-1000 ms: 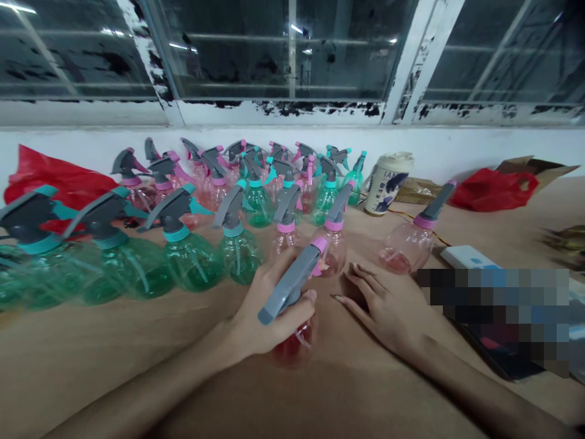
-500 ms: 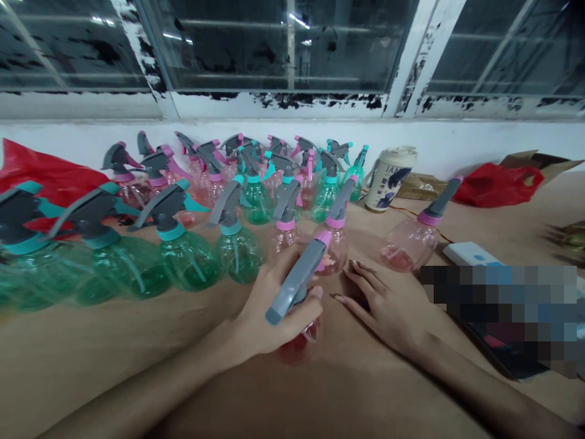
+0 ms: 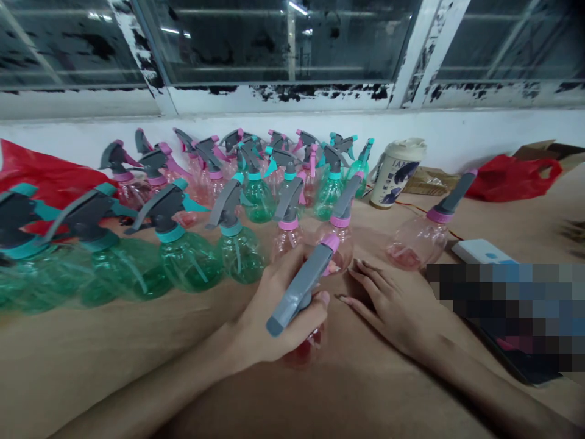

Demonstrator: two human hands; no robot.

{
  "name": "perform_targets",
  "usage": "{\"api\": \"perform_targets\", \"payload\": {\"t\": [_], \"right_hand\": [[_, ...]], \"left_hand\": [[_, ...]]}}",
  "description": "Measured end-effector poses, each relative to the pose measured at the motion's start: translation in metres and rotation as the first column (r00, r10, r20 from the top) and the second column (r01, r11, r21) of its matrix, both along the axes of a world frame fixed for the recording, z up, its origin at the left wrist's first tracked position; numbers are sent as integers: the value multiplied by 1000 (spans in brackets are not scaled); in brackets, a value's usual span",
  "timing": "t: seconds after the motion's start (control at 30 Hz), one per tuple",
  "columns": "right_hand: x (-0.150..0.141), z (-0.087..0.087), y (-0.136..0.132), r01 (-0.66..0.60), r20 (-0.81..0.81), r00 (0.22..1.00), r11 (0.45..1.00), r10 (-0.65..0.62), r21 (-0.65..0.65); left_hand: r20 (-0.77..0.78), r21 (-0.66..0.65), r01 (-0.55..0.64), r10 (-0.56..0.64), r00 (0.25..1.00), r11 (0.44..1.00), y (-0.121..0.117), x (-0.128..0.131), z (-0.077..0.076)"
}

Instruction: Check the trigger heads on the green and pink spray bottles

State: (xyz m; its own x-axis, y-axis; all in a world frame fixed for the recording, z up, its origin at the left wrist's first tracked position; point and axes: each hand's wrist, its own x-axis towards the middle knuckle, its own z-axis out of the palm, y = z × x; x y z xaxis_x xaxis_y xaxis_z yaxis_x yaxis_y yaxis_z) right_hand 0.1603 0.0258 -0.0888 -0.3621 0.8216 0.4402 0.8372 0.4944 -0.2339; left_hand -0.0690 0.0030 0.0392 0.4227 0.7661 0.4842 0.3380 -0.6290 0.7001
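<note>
Standing on the bench (image 3: 128, 341), apparently: round, translucent pink plastic bottle (image 3: 305, 353), smooth grey trigger (image 3: 299, 289). Left hand (image 3: 262, 311) curled around bottle below trigger; right hand (image 3: 397, 305) palm-down nearby, fingers loosely spread.

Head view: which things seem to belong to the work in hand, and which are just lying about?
Probably work:
pink spray bottle in left hand
green spray bottles
other pink spray bottles

Probably lying about:
lidded cup
red bag at right
</note>
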Motion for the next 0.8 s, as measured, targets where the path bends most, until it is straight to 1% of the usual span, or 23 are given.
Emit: {"api": "perform_targets", "payload": {"t": [0.1,0.2,0.27,0.37,0.5,0.6,0.7,0.8], "right_hand": [[0,0,-1,-1,17,1000,1000,1,-1],[0,0,-1,-8,17,1000,1000,8,4],[0,0,-1,-9,11,1000,1000,8,13],[0,0,-1,-9,1,1000,1000,9,22],[0,0,-1,-9,3,1000,1000,9,20],[0,0,-1,-4,-8,1000,1000,4,11],[2,0,0,-12,-4,1000,1000,12,2],[4,1,-1,-21,20,1000,1000,21,-3]], "left_hand": [[-24,14,34,-34,999,999,1,-1,3],[-37,41,42,-40,998,998,1,-1,5],[-21,13,57,-57,998,998,0,-1,5],[-14,-22,50,-50,999,999,-1,-1,5],[-20,31,54,-54,998,998,1,0,4],[-12,69,21,-20,1000,997,1,0,1],[-14,49,-16,17,1000,999,0,0,-2],[-8,48,-18,18,1000,999,-1,0,-5]]}}
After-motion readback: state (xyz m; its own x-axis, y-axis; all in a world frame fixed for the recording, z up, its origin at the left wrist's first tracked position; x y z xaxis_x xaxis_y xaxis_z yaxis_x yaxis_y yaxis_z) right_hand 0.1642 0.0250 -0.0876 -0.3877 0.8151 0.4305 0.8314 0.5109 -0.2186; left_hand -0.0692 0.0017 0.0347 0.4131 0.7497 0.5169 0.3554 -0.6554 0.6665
